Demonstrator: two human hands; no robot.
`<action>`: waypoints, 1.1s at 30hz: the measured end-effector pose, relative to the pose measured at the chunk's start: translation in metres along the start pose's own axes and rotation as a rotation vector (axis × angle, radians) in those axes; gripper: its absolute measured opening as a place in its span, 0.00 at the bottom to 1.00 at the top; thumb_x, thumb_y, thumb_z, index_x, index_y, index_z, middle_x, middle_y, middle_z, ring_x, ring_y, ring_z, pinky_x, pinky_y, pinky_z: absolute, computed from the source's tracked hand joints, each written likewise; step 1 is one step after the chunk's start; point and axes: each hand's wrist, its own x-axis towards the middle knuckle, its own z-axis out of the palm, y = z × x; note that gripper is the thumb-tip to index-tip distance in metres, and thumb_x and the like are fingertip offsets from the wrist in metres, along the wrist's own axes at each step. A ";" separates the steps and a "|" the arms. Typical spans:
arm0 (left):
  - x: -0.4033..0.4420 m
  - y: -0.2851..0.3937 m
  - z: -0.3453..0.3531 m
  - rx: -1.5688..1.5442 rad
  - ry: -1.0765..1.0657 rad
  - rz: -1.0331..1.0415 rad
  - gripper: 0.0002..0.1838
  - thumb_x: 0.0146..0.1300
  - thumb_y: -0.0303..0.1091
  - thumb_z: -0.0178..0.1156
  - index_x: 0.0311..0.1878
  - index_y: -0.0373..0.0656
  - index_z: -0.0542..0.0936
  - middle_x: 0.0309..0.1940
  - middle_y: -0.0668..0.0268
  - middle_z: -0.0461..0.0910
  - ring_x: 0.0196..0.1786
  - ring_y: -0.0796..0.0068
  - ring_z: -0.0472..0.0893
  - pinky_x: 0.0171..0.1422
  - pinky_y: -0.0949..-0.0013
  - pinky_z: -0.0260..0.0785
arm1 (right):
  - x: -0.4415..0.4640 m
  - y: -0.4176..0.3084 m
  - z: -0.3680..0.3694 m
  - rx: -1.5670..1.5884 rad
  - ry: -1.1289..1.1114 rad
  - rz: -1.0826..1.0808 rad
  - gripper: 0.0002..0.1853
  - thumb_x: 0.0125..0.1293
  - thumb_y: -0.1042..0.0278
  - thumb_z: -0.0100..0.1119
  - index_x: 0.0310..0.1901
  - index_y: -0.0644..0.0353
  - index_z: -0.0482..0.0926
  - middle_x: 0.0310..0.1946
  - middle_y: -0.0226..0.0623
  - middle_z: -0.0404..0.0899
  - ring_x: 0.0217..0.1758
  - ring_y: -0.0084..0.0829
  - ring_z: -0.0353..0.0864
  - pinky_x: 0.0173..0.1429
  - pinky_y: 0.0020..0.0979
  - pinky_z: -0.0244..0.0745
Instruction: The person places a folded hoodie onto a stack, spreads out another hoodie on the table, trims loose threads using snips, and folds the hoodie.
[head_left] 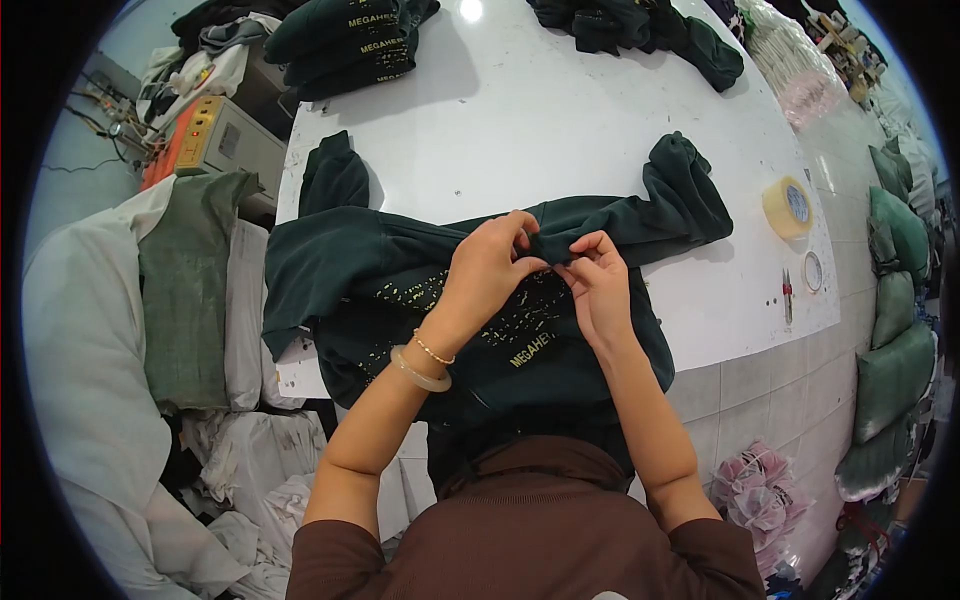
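My left hand (pixel 492 262) and right hand (pixel 598 290) are equally near, fingertips almost meeting, pinching cloth of the dark green sweatshirt (pixel 325 253) directly beneath them. Its upper fold runs left to right across the table (pixel 480 130); the exact pinched spot is hard to tell.

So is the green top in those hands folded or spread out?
Spread out, though rumpled: the green top's sleeves lie apart on the white table.
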 end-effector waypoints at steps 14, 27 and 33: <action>0.005 0.007 -0.004 0.075 0.009 0.112 0.15 0.47 0.27 0.69 0.41 0.41 0.81 0.29 0.62 0.79 0.34 0.68 0.78 0.40 0.69 0.71 | 0.005 0.000 0.002 0.086 0.042 0.105 0.17 0.54 0.89 0.54 0.43 0.61 0.67 0.38 0.31 0.69 0.39 0.21 0.70 0.48 0.22 0.68; 0.057 0.031 -0.072 0.404 -0.228 0.489 0.09 0.58 0.26 0.60 0.41 0.35 0.81 0.31 0.53 0.81 0.30 0.59 0.80 0.37 0.66 0.72 | -0.158 -0.086 -0.169 -1.139 0.018 0.657 0.21 0.63 0.58 0.62 0.45 0.71 0.77 0.39 0.41 0.81 0.41 0.27 0.78 0.48 0.28 0.73; 0.070 0.059 -0.108 0.475 -0.179 0.450 0.11 0.60 0.23 0.56 0.44 0.30 0.79 0.29 0.54 0.81 0.27 0.70 0.81 0.34 0.70 0.72 | -0.156 -0.035 -0.153 -0.265 0.206 0.385 0.20 0.62 0.70 0.62 0.54 0.69 0.75 0.48 0.34 0.79 0.47 0.24 0.76 0.55 0.27 0.70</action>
